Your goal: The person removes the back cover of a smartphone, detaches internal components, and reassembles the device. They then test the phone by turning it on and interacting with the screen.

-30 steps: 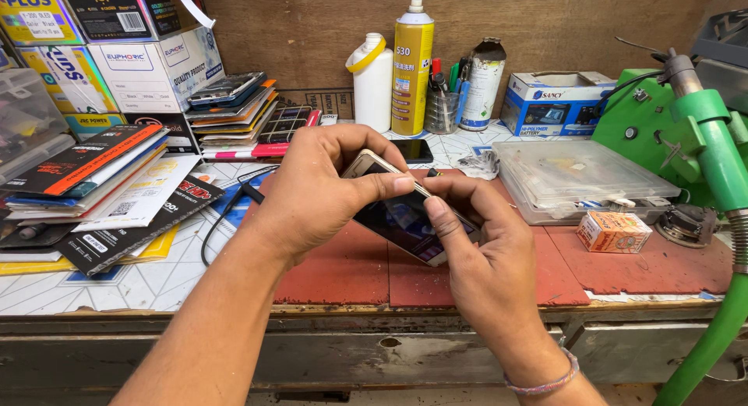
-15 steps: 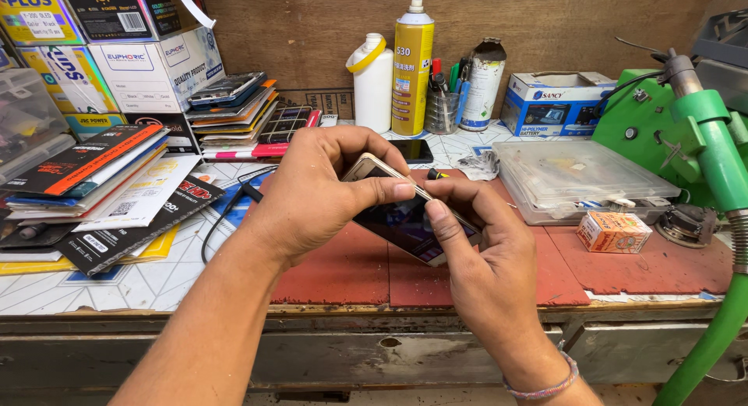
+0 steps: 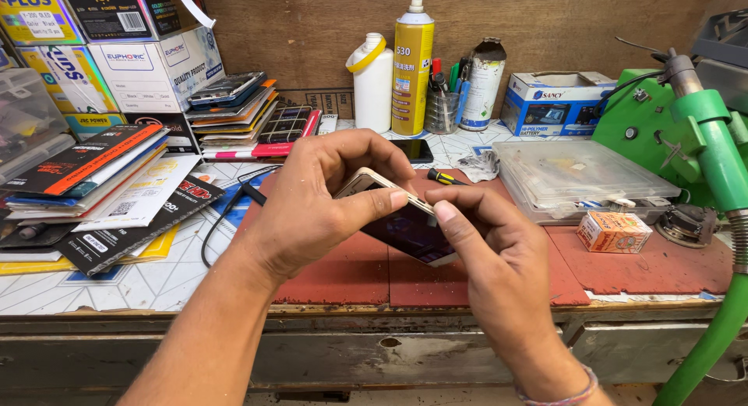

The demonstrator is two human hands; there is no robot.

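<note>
Head view, starting at my far left: a slanting stack of flat packages (image 3: 93, 180) lies on the tiled bench top (image 3: 117, 285), with printed cardboard boxes (image 3: 148, 63) piled behind it and a heap of old phones and screens (image 3: 241, 114) next to those. A black cable (image 3: 226, 215) curls across the tiles toward the red mat (image 3: 351, 270). My left hand (image 3: 312, 207) is closed around the upper end of a phone (image 3: 409, 231), thumb pressed along its pale gold edge, holding it up off the mat and tilted, dark glass facing me. My right hand (image 3: 499, 262) grips the lower end of the same phone, forefinger laid against the edge just beside my left thumb tip, so both hands clamp it between them above the mat, near the middle of the bench. Behind my hands stand a white bottle (image 3: 372, 82), a tall yellow spray can (image 3: 411, 67) and a cup of pens (image 3: 442, 110), with another dark phone (image 3: 411, 150) lying flat below them and a small screwdriver (image 3: 446, 178) near it. Further right sits a clear plastic case (image 3: 576, 176), a small orange box (image 3: 614, 231) in front of it, a blue and white carton (image 3: 555, 102) behind, and a green machine (image 3: 693, 133) at the edge.
</note>
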